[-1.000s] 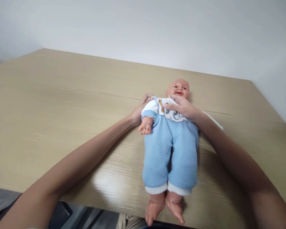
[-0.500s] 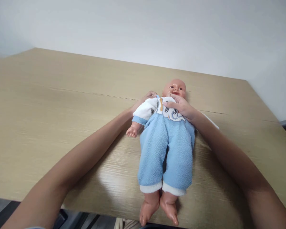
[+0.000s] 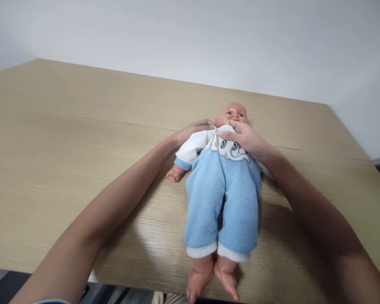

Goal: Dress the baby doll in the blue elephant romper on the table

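Note:
A baby doll (image 3: 232,113) lies on its back on the wooden table (image 3: 66,139), head away from me and bare feet over the near edge. It wears a fleecy blue-and-white suit (image 3: 223,194) with an elephant picture on the chest. My left hand (image 3: 193,128) rests at the doll's shoulder, fingers curled on the white collar beside the neck. My right hand (image 3: 243,137) is closed on the suit's collar under the doll's chin, thumb pressed on the fabric. The doll's arm on the left lies stretched out on the table.
A plain white wall (image 3: 190,38) rises behind the table. The table's near edge runs just under the doll's feet, with dark floor below. A seam crosses the tabletop behind the doll's shoulders.
The doll's arm on the left has dropped and stretched outward onto the table. My left hand has slid up to the collar by the neck. My right hand stays at the chin.

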`<control>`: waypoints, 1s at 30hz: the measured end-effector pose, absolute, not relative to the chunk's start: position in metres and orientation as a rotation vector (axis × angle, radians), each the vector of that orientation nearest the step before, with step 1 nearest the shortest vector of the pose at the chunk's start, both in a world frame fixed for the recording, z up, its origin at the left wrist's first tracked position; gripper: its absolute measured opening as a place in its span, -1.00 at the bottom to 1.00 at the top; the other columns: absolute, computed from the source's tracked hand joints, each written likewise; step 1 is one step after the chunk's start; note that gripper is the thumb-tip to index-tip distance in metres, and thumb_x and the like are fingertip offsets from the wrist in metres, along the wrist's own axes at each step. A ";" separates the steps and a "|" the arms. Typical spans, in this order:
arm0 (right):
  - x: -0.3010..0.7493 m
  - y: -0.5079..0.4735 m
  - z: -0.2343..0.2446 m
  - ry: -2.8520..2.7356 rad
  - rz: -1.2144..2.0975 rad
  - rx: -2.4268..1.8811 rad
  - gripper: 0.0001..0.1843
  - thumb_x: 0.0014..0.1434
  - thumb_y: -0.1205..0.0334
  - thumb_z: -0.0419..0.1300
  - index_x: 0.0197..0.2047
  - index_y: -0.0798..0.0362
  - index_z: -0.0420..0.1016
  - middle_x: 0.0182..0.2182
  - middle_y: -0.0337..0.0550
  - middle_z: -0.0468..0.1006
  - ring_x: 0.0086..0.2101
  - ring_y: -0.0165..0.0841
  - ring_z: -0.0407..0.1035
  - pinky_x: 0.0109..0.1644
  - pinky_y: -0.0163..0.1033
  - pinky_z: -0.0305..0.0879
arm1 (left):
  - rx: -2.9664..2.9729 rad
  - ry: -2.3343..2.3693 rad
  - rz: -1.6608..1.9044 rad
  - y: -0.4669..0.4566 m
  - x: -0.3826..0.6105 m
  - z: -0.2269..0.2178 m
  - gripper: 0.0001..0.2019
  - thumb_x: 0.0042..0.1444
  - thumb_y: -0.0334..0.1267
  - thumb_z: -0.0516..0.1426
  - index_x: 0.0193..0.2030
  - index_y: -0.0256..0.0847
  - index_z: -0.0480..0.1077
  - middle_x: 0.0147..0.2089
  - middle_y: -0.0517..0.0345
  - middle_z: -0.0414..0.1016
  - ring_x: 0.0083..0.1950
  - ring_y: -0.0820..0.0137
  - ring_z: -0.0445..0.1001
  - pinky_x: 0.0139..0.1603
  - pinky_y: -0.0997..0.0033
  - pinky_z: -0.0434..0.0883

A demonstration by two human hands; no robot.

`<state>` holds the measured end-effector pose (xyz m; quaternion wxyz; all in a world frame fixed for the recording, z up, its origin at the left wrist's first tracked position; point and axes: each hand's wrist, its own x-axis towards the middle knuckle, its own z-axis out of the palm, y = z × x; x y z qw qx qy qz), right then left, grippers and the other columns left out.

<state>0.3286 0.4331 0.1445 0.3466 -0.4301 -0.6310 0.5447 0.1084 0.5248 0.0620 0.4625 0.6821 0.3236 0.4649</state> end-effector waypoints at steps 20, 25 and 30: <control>0.403 0.383 0.123 -1.993 0.324 -1.522 -0.60 0.42 -0.16 0.30 0.08 -0.03 0.64 0.05 0.06 0.74 0.02 0.03 0.59 0.23 0.12 0.47 | 2.168 1.012 0.116 0.498 0.057 0.139 -0.19 0.28 0.39 0.22 0.45 -0.15 0.36 0.41 -0.17 0.59 0.35 -0.10 0.58 0.37 -0.06 0.52; 0.471 0.338 0.091 -2.047 0.331 -1.568 -0.40 0.40 -0.30 0.34 0.30 -0.09 0.62 0.21 0.13 0.71 0.24 0.24 0.54 0.39 0.34 0.43 | 2.540 1.113 0.231 0.477 0.071 0.160 -0.47 0.32 0.07 0.13 0.27 -0.22 0.50 0.29 -0.23 0.58 0.36 -0.15 0.51 0.47 -0.22 0.44; 0.501 0.305 0.077 -2.042 0.373 -1.606 -0.26 0.33 -0.16 0.43 0.45 -0.06 0.49 0.33 0.20 0.66 0.29 0.30 0.53 0.43 0.46 0.42 | 2.629 0.996 0.693 0.438 0.135 0.165 -0.69 0.46 -0.13 0.06 0.17 -0.23 0.46 0.22 -0.22 0.57 0.32 -0.06 0.48 0.44 -0.15 0.45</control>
